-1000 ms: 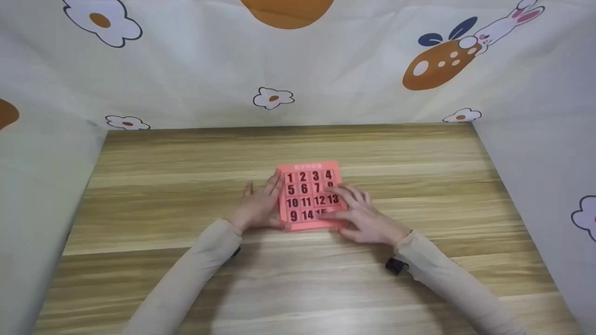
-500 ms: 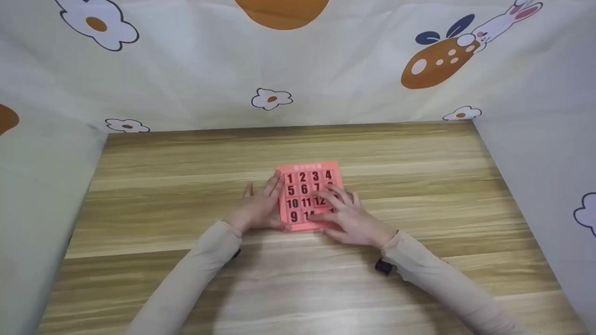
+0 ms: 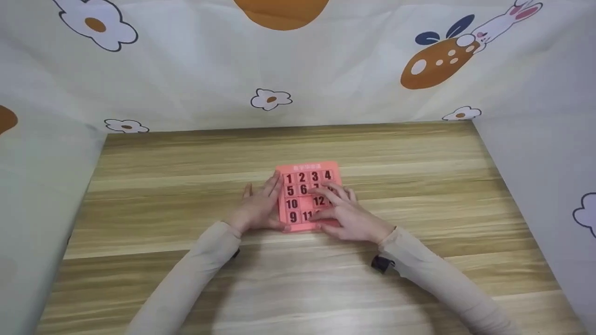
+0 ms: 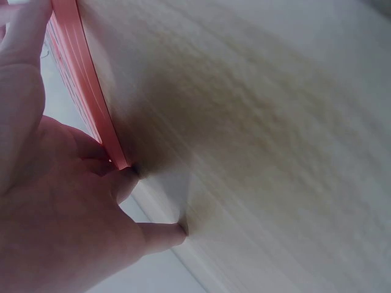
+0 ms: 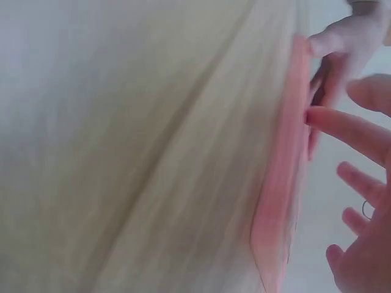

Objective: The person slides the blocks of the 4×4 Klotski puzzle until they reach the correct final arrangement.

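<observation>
A pink sliding number puzzle (image 3: 307,166) lies flat on the table in the head view, its tiles printed with black numbers. A vacant slot (image 3: 305,203) shows between tiles 10 (image 3: 292,204) and 12 (image 3: 319,201), above tile 11 (image 3: 307,216). Along the puzzle's left side rests my left hand (image 3: 258,207), thumb near the bottom-left corner, fairly straight fingers against the edge. My right hand (image 3: 350,216) reaches over the right half with fingers spread; a fingertip is at tile 11. It hides several tiles at the lower right. In the right wrist view, one fingertip (image 5: 314,116) meets the puzzle's face.
The wood-grain table (image 3: 186,163) extends around the puzzle on every side. Pale fabric (image 3: 195,70) printed with flowers, a carrot and a rabbit stands behind it and along both sides. A dark wrist device (image 3: 382,264) sits below the right sleeve.
My right hand has shifted left across the puzzle. Tile 15 slid right, then tile 11 moved down, leaving the vacant slot where it was. My left hand has stayed in place.
</observation>
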The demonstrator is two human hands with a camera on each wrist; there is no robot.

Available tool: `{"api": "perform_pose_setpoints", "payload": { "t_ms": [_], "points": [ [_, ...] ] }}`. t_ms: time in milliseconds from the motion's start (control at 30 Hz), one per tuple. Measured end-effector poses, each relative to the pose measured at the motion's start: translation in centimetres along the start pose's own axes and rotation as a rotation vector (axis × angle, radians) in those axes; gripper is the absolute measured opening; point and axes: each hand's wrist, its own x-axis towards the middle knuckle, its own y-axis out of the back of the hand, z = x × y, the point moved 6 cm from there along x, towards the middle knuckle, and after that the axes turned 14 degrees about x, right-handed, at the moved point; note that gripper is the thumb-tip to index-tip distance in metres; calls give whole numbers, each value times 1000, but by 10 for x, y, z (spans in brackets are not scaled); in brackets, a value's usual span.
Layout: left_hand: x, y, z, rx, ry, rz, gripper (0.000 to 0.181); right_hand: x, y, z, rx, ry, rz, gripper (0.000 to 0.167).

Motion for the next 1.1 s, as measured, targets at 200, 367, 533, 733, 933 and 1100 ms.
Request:
{"api": "perform_pose_setpoints", "payload": {
  "t_ms": [200, 367, 533, 733, 933, 1100],
  "points": [
    [0, 0, 0, -14, 7, -9, 130, -3, 9, 9, -18, -100, 100, 29],
    [0, 0, -1, -8, 3, -8, 130, -3, -1, 7, -44, -67, -70, 46],
    [1, 0, 0, -14, -1, 0, 130, -5, 8, 10, -55, -90, 37, 41],
    [0, -2, 1, -12, 0, -7, 130, -7, 6, 11, -53, -113, 14, 37],
    [0, -1, 1, -13, -8, 6, 129, -7, 13, 11, -58, -123, 44, 35],
    [0, 0, 1, -15, -6, 1, 129, -19, 29, 22, -72, -231, 204, 18]
  ]
}}
